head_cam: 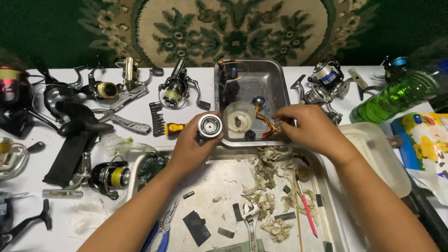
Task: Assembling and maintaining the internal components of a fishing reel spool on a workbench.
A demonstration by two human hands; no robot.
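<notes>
A round, ribbed metal spool (209, 126), silver and shiny, sits in the left hand (191, 144), whose grip is closed around it; its open end faces up toward the camera, so its axis runs nearly straight at the viewer. It hangs over the near rim of a small steel tray (275, 74) on the white desk (140, 116). The right hand (308, 128) pinches an orange-gold reel part (265, 126) at that rim, fingers closed on it. The tray also holds a cloudy plastic cup (239, 117). A larger tray (214, 182) below holds crumpled dirty tissue (263, 186).

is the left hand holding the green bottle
No, the left hand grips a silver spool; the green bottle lies far right, untouched.
</notes>
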